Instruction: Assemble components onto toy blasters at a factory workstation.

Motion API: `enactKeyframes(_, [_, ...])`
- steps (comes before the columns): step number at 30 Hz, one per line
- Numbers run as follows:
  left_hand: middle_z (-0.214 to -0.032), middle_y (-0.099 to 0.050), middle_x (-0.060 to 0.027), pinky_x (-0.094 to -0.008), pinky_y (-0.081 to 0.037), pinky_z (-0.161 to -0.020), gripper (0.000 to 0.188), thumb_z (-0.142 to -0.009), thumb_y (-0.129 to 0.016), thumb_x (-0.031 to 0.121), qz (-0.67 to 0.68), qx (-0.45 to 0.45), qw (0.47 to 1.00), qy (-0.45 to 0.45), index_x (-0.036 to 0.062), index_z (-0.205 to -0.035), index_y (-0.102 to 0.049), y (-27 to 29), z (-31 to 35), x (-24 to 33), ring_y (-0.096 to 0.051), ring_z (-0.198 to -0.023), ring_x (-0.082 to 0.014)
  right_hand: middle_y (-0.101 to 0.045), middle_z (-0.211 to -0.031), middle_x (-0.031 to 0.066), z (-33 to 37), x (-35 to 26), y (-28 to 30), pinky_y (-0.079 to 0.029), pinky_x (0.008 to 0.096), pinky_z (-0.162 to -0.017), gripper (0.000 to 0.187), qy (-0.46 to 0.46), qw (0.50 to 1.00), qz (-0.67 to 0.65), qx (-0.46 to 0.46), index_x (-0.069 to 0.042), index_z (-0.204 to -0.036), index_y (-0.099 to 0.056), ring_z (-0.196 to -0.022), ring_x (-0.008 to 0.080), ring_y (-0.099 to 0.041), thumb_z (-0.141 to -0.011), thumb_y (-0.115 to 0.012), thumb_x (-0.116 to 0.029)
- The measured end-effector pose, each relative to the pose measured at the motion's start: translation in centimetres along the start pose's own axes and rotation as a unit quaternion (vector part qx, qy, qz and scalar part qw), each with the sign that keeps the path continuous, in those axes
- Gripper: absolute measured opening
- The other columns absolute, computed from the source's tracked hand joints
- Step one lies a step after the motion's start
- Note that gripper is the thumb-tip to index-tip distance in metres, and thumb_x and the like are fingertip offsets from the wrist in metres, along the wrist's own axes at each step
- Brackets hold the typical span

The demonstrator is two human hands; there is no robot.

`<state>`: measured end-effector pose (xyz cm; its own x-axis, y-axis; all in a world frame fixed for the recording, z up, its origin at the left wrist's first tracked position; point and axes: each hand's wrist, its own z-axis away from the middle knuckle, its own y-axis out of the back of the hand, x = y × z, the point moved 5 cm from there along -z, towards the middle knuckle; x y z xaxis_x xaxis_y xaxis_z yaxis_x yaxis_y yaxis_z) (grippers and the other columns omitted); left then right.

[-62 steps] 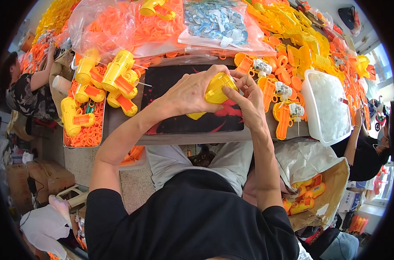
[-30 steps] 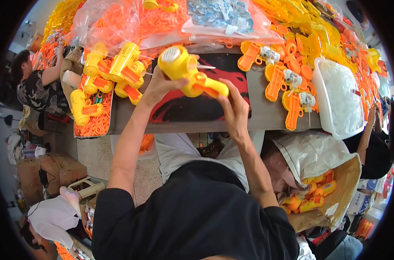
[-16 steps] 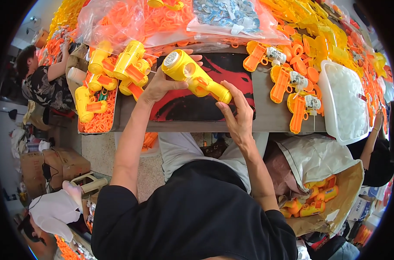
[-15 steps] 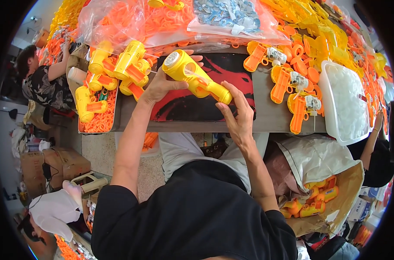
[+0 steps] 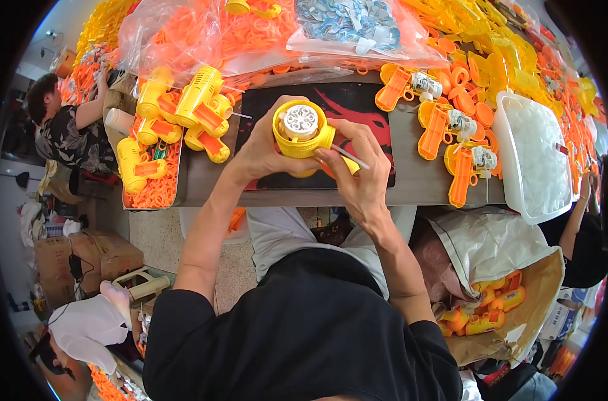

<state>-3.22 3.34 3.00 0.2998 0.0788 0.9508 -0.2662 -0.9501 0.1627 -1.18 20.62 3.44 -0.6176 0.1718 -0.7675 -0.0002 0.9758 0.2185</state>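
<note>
Above the mat's middle I hold a yellow toy bubble gun (image 5: 292,145), its round white nozzle with several holes turned up toward me. My left hand (image 5: 258,148) is wrapped round the left side of its barrel. On the right, my right hand (image 5: 362,157) grips it with thumb and fingers near a thin whitish tube (image 5: 352,158) that sticks out to the lower right. The gun's lower part is mostly hidden by its barrel and my right hand. Beneath lies a black and red mat (image 5: 377,175).
Several yellow toy guns (image 5: 198,97) lie on a tray of orange rings (image 5: 150,196) at left. Orange handle halves with small motors (image 5: 432,134) line the right, beside a white plastic tub (image 5: 533,208). Bagged parts (image 5: 257,33) fill the back. A sack (image 5: 498,247) stands below right.
The bubble gun has turned from lying slantwise to having its nozzle facing up toward me. My right hand has moved from its end to its side, near the tube.
</note>
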Motion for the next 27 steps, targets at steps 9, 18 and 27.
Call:
enactKeyframes(9, [-0.123,-0.066,-0.0069,-0.0363,-0.051,-0.102,0.076,-0.07,-0.09,0.008,0.121,0.07,0.99,0.036,0.0033,-0.136,-0.051,3.0,0.6,-1.7,-0.063,-0.115,-0.017,-0.064,-0.126,0.0144,1.0,1.0,1.3,-0.05,0.0336,-0.096,0.054,-0.056,0.998,0.0,-0.042,0.0,-0.14,-0.052,-0.115,0.0217,-0.063,-0.091,-0.072,-0.011])
enactKeyframes(18, [-0.152,-0.043,-0.0069,-0.039,-0.049,-0.107,0.093,-0.076,-0.085,0.002,0.198,0.048,0.979,-0.02,0.007,-0.152,-0.031,1.3,0.2,-3.5,-0.052,-0.132,-0.021,-0.071,-0.114,0.0129,5.0,3.5,-0.2,-0.053,0.0286,-0.093,0.054,-0.24,0.941,-0.238,0.024,-0.001,-0.144,-0.049,-0.107,0.0161,-0.067,-0.092,-0.067,0.003])
enactKeyframes(27, [-0.128,-0.063,-0.008,-0.0343,-0.055,-0.098,0.068,-0.074,-0.088,0.007,0.142,0.064,0.987,-0.025,0.0035,-0.133,-0.053,0.2,0.4,-3.5,-0.065,-0.112,-0.0187,-0.062,-0.123,0.0058,6.6,3.6,-1.3,-0.051,0.0258,-0.091,0.06,-0.221,0.961,-0.155,-0.051,-0.004,-0.15,-0.045,-0.102,0.0093,-0.059,-0.094,-0.068,-0.002])
